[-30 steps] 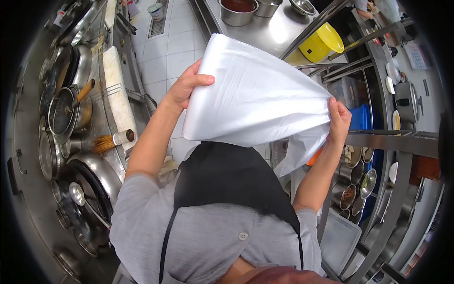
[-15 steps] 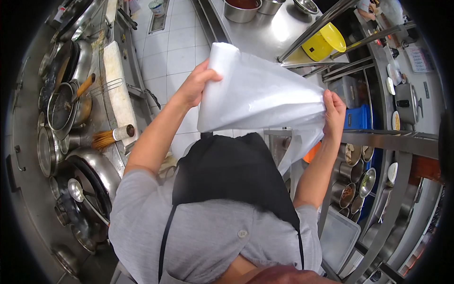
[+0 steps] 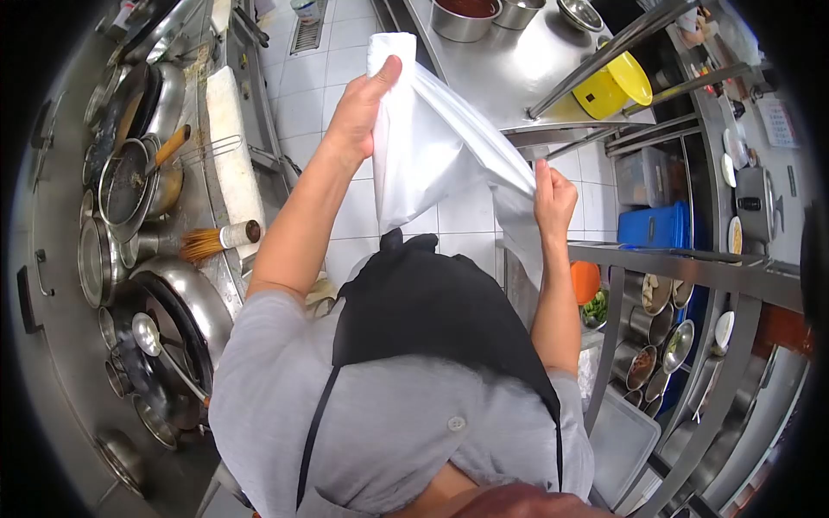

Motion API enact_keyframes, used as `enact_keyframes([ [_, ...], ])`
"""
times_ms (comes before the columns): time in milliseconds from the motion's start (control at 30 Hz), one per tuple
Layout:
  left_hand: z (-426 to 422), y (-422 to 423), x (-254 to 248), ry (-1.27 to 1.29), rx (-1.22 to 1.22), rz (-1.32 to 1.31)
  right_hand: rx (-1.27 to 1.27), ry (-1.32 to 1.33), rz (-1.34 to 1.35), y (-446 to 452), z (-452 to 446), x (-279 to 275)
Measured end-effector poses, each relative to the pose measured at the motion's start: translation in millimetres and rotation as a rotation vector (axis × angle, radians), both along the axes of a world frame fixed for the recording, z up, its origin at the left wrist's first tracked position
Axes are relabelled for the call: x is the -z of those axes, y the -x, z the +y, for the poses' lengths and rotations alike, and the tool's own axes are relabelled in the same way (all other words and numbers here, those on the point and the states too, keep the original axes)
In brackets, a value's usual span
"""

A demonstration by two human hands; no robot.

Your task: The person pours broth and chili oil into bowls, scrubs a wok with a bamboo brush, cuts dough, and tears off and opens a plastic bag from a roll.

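My left hand [image 3: 361, 108] is wrapped round a roll of thin white plastic [image 3: 393, 129], its thumb lying on the front near the top end. The roll stands almost upright in view above my black apron. From it a gathered plastic sheet [image 3: 462, 147] stretches across to my right hand [image 3: 553, 198], whose closed fingers pinch it. The sheet sags between the hands, and a loose end hangs below my right hand.
Woks, strainers, a ladle and a brush [image 3: 216, 240] line the left counter. A steel table [image 3: 492, 78] ahead carries metal pots and a yellow container [image 3: 611, 85]. Metal rails, a blue box [image 3: 654, 226] and food bowls are at the right.
My hands have drawn closer together, the right one moving left and the left one up. The sheet has gone from broad and taut to narrower and slacker. The view has shifted slightly.
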State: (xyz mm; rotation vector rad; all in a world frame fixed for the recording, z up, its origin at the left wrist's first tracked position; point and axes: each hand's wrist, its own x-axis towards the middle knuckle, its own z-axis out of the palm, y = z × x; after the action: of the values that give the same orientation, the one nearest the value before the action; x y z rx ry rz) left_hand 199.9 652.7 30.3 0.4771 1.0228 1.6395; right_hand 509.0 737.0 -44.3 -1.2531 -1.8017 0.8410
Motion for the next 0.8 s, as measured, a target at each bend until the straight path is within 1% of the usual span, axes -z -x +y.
enact_keyframes([
  [33,2,1,0,0.008,0.016,0.003,-0.011,0.019,0.017,0,7,-1],
  [67,5,2,0,0.011,0.03,0.007,-0.003,0.097,0.061,-6,16,0],
  [100,8,5,0,0.017,0.046,0.011,-0.12,0.086,-0.011,-7,21,-8],
  [167,19,39,1,0.142,0.014,0.273,-0.319,0.08,-0.167,-21,25,-39],
  [233,17,55,-47,0.093,-0.137,0.687,-0.431,0.05,-0.487,-25,24,-63],
  [300,28,139,-62,0.175,-0.109,0.793,-0.365,0.16,-0.599,-42,44,-55],
  [333,28,150,-87,0.087,-0.188,0.685,-0.312,0.212,-0.641,-53,58,-52],
  [367,24,160,-112,0.1,-0.173,0.579,-0.266,0.261,-0.679,-63,71,-49],
  [400,25,189,-127,0.129,-0.194,0.534,-0.224,0.262,-0.648,-75,86,-37],
  [467,24,246,-152,0.141,-0.18,0.587,-0.144,0.256,-0.588,-98,108,-11],
  [533,20,287,-168,0.186,-0.244,0.637,-0.191,0.327,-0.437,-104,109,-13],
  [600,13,319,-179,0.229,-0.298,0.679,-0.216,0.413,-0.307,-111,118,-3],
  [700,5,331,-188,0.262,-0.352,0.708,-0.135,0.493,-0.216,-106,110,-13],
  [767,-3,297,-179,0.252,-0.363,0.686,-0.116,0.279,-0.792,-101,118,3],
  [800,-11,258,-173,0.25,-0.361,0.664,-0.235,0.222,-0.967,-97,118,0],
])
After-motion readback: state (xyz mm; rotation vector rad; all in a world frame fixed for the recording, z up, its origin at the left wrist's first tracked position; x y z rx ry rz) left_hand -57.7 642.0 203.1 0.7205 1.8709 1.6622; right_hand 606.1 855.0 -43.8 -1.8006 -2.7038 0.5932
